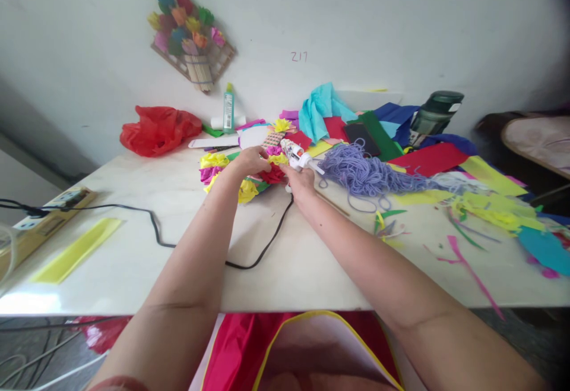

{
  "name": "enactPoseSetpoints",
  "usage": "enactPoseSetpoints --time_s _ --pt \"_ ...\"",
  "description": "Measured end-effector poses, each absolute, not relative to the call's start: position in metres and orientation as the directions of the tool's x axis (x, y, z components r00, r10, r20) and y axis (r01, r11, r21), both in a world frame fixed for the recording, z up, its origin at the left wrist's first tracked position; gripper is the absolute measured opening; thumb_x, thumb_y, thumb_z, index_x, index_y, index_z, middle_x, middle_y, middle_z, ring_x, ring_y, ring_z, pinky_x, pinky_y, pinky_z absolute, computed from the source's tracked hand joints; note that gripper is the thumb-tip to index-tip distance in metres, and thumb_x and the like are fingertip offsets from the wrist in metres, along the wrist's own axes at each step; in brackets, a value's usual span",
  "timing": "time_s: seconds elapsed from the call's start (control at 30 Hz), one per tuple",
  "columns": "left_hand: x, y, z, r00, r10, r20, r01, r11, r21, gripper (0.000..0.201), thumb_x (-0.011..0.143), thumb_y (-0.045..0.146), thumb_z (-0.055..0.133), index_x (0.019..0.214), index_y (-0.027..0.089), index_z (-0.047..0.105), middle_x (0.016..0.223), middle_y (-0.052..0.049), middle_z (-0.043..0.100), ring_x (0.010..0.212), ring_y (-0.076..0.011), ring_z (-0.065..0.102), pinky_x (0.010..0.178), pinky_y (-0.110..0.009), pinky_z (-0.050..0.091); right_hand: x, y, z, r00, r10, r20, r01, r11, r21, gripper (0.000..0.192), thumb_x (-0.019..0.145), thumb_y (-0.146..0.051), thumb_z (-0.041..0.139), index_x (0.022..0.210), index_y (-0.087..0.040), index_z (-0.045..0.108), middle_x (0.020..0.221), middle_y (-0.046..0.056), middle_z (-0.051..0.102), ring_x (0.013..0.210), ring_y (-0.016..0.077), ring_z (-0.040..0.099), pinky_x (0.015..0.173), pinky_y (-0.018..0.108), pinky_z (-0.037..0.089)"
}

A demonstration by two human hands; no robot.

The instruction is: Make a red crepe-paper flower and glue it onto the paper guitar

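Nearest to me, red fabric [249,343] with a yellow edge is lying below the table [133,248] rim. My two forearms are reaching forward over the pale tabletop. A black cord [249,263] is running between them, from the power strip [44,213] at the far left toward my right hand. A yellow strip [75,251] is lying near the left edge.

My right hand [300,180] is gripping a glue gun [297,154], fingers clenched around its handle, nozzle pointing right. My left hand [252,161] is pressing down on a cluster of paper flowers [243,177], yellow, pink and red, fingers curled over the top of it. The cluster is sitting at mid-table, touching both hands.

Just right of the gun, purple yarn [365,171] is lying in a heap, with paper scraps [481,213] spreading beyond it. Farther back, a red bag [158,129], a glue bottle [228,109], teal tissue [320,109] and a dark flask [434,117] are standing near the wall [356,22]. A flower plaque [189,34] is hanging on it.
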State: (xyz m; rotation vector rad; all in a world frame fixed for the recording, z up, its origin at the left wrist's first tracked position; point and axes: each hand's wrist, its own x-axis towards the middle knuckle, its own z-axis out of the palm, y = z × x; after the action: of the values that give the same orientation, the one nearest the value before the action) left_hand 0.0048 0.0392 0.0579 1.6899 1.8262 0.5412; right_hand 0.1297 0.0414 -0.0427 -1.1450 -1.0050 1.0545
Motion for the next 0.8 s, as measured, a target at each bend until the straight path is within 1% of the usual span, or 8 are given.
enactPoseSetpoints --time_s 0.1,0.23,0.33,0.43,0.57,0.73,0.8 --pt "0.0046 0.0384 0.0590 -0.011 0.988 -0.151 0.752 0.108 0.650 0.056 0.064 0.010 0.075 0.118 0.017 0.062 0.079 -0.005 0.069 0.064 -0.0187 0.069 0.060 -0.026 0.058 0.1274 0.0381 -0.0395 0.308 0.948 0.079 -0.065 0.104 -0.992 0.030 0.068 -0.037 0.073 0.093 -0.022 0.067 0.083 0.005 0.072 0.086 0.0224 0.069 0.061 0.030 0.057" --pt "0.0059 0.0347 0.0627 -0.010 0.987 -0.163 0.752 0.115 0.649 0.054 0.065 0.010 0.073 0.118 0.018 0.063 0.083 -0.004 0.071 0.067 -0.0187 0.070 0.062 -0.025 0.058 0.1270 0.0380 -0.0387 0.351 0.928 0.126 0.010 0.130 -0.991 0.025 0.064 -0.035 0.075 0.084 -0.024 0.067 0.083 0.003 0.072 0.093 0.0228 0.069 0.073 0.033 0.057" --pt "0.0065 0.0321 0.0652 -0.009 0.986 -0.168 0.748 0.118 0.653 0.053 0.066 0.010 0.072 0.117 0.018 0.063 0.082 -0.004 0.071 0.069 -0.0183 0.071 0.064 -0.024 0.057 0.1273 0.0392 -0.0394 0.361 0.921 0.143 0.055 0.132 -0.990 0.023 0.063 -0.035 0.075 0.082 -0.024 0.067 0.084 0.003 0.073 0.095 0.0231 0.069 0.080 0.033 0.055" --pt "0.0051 0.0332 0.0647 0.027 0.986 -0.166 0.748 0.090 0.658 0.054 0.065 0.010 0.071 0.118 0.017 0.062 0.083 -0.005 0.072 0.069 -0.0183 0.070 0.063 -0.024 0.057 0.1273 0.0407 -0.0401 0.343 0.930 0.134 0.059 0.121 -0.991 0.022 0.064 -0.033 0.072 0.084 -0.024 0.068 0.085 0.003 0.073 0.097 0.0229 0.069 0.079 0.032 0.055" --pt "0.0036 0.0383 0.0605 0.057 0.983 -0.173 0.741 0.074 0.667 0.059 0.063 0.011 0.073 0.121 0.017 0.061 0.094 -0.009 0.073 0.067 -0.0193 0.071 0.061 -0.026 0.057 0.1266 0.0413 -0.0394 0.328 0.939 0.101 0.021 0.099 -0.995 0.023 0.064 -0.033 0.074 0.084 -0.024 0.068 0.086 0.003 0.074 0.098 0.0232 0.069 0.077 0.032 0.055" --pt "0.0047 0.0407 0.0579 0.025 0.987 -0.161 0.793 0.079 0.604 0.063 0.061 0.012 0.075 0.122 0.020 0.060 0.100 -0.008 0.073 0.070 -0.0192 0.071 0.061 -0.024 0.056 0.1255 0.0368 -0.0349 0.340 0.935 0.101 0.011 0.103 -0.995 0.028 0.062 -0.035 0.077 0.086 -0.023 0.068 0.089 0.003 0.075 0.095 0.0229 0.070 0.079 0.032 0.055" --pt "0.0045 0.0404 0.0581 0.020 0.988 -0.153 0.798 0.076 0.598 0.062 0.061 0.012 0.075 0.122 0.020 0.061 0.103 -0.008 0.072 0.070 -0.0191 0.071 0.061 -0.024 0.055 0.1253 0.0339 -0.0330 0.348 0.931 0.110 0.007 0.115 -0.993 0.029 0.062 -0.036 0.077 0.085 -0.022 0.068 0.088 0.004 0.074 0.093 0.0225 0.070 0.081 0.032 0.055"
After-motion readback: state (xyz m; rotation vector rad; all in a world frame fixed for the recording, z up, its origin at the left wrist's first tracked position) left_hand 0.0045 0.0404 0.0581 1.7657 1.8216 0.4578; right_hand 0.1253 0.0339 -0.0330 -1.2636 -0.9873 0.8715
